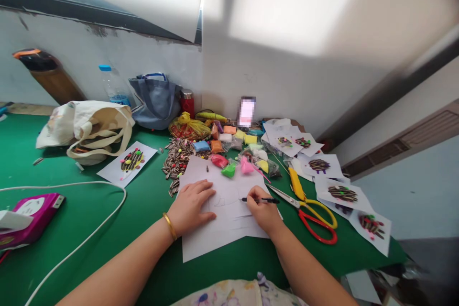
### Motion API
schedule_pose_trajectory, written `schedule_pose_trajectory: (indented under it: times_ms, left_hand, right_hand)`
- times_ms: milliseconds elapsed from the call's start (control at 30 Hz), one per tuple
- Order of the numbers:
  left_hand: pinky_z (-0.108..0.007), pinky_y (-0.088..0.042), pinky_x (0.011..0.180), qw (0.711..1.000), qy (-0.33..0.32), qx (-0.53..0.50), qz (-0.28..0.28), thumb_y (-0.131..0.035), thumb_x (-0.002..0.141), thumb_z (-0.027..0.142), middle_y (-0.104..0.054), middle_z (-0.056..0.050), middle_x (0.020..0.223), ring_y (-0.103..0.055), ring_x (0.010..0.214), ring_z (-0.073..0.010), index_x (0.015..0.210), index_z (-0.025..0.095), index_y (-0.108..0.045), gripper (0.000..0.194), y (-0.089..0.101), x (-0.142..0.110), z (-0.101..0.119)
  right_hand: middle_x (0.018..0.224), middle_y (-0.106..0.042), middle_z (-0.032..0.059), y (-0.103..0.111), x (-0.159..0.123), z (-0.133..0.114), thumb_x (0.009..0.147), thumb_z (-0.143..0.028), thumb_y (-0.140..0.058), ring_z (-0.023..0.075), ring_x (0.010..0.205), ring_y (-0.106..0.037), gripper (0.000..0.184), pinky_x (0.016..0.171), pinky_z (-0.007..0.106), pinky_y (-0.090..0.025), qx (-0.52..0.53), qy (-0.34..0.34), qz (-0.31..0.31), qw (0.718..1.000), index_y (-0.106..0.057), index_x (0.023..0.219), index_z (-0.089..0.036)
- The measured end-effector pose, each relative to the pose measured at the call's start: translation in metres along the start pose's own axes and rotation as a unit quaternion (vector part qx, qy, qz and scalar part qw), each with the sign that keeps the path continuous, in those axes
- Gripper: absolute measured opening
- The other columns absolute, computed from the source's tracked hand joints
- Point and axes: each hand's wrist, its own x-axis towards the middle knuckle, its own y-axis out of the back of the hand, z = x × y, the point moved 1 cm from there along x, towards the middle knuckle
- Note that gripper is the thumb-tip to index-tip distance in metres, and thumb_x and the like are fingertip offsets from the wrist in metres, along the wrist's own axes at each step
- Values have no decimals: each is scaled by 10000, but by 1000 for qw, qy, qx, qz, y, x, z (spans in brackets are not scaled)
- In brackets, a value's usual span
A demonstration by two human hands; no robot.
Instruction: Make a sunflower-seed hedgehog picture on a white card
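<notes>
A white sheet of paper (222, 222) lies on the green table (107, 210) in front of me, with faint pen lines on it. My left hand (191, 206) rests flat on the sheet's left part, fingers spread, a gold bangle on the wrist. My right hand (263, 210) grips a black pen (261, 199), whose tip touches the paper near the sheet's middle. Just right of that hand lie scissors (311, 213) with yellow and red handles.
A pile of sunflower seeds (177, 160) and small bags of coloured clay (229, 153) lie beyond the sheet. Finished pictures (340, 193) line the right edge; another (128, 162) lies left. Bags (89, 126), a bottle (113, 87), a white cable (93, 229) and a pink packet (30, 217) stand left.
</notes>
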Motion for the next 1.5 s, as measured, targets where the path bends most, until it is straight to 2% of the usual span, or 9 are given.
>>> schedule_pose_trajectory:
  times_ms: [300,500,733,1500]
  left_hand:
    - [-484,-302,1096,1000,-3,-3,0,-723,716,487,-505,-70,1432,-401,1343,-313,1271,275,-586,610,-1,0,-2]
    - [-484,-296,1103,1000,-2,-10,4,-736,699,481,-510,-69,1425,-407,1339,-315,1259,277,-597,612,-2,0,-2]
    - [-482,-295,1102,1000,-4,-3,8,-739,699,470,-508,-64,1427,-403,1342,-313,1258,274,-594,611,-3,0,-2]
    - [-488,-305,1093,1000,-4,11,1,-727,711,495,-504,-68,1435,-404,1342,-312,1262,272,-586,611,-2,0,-1]
  right_hand:
    - [614,-507,-34,-1,1,2,799,-247,-485,148,591,-481,123,560,256,-347,3,1,2,1000,-482,678,-224]
    - [611,-526,-24,-1,-3,0,814,-275,-483,149,588,-495,132,561,254,-375,52,10,24,998,-497,696,-218]
    - [658,-565,-12,-11,-12,-20,806,-245,-500,153,625,-530,97,596,260,-387,-5,58,-37,998,-532,721,-213]
    - [665,-573,-19,-14,-11,-20,802,-239,-497,149,621,-529,88,589,258,-372,-26,55,-57,997,-541,729,-217]
